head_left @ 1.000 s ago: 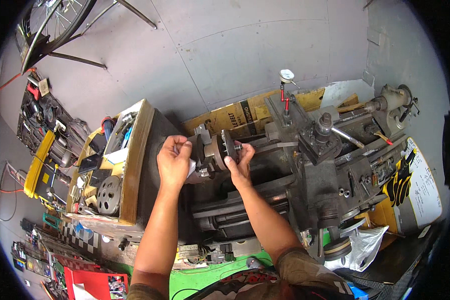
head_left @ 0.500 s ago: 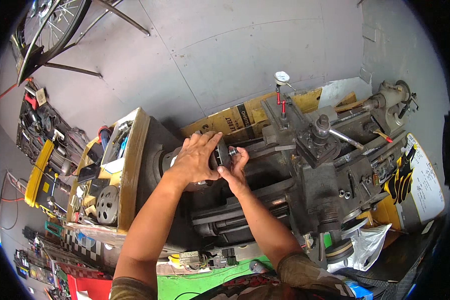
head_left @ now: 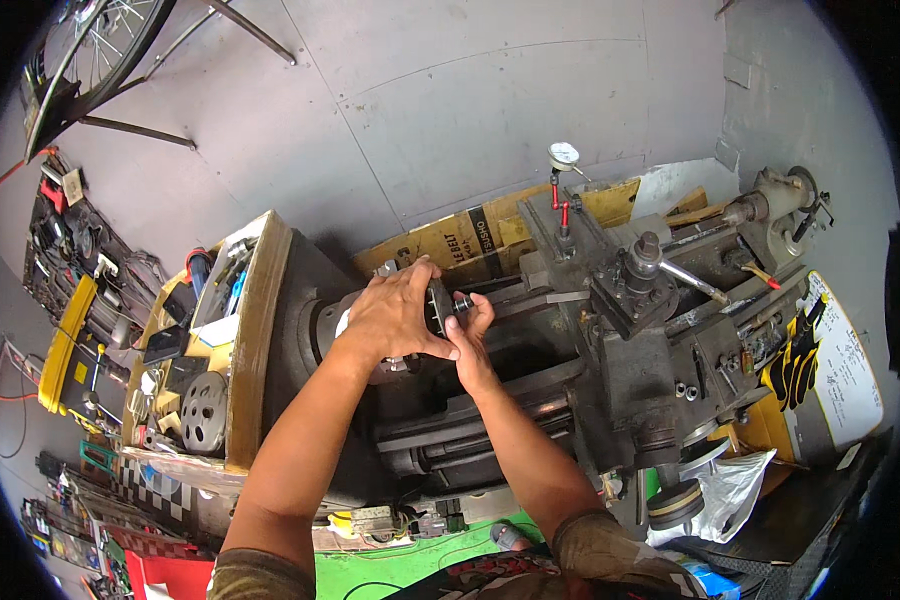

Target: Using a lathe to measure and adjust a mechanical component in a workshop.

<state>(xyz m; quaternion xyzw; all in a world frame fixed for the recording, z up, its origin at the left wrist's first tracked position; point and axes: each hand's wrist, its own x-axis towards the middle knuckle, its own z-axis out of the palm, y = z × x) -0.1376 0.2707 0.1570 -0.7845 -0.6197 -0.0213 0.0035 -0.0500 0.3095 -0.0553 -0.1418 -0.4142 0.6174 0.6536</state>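
At the lathe's chuck (head_left: 325, 330), my left hand (head_left: 390, 320) lies over a dark metal workpiece (head_left: 437, 305), fingers curved round it from above, hiding much of it. My right hand (head_left: 470, 345) grips the same workpiece from the right, thumb on its face and fingers by the short shiny stud that sticks out. I cannot make out exactly how the workpiece sits in the chuck. To the right stand the tool post (head_left: 642, 275) and a dial indicator (head_left: 563, 155) on a red-jointed holder.
At left, a wooden box (head_left: 265, 350) holds tools and a perforated disc. Cardboard (head_left: 430, 243) leans behind the lathe. At right are the tailstock (head_left: 775, 200), yellow-black gloves (head_left: 790, 365) and a white board (head_left: 850, 350). A bicycle wheel (head_left: 110, 45) hangs at upper left.
My left hand has moved from the left side of the workpiece to over its top, covering it. My right hand stays on it. In the last half second little has moved.
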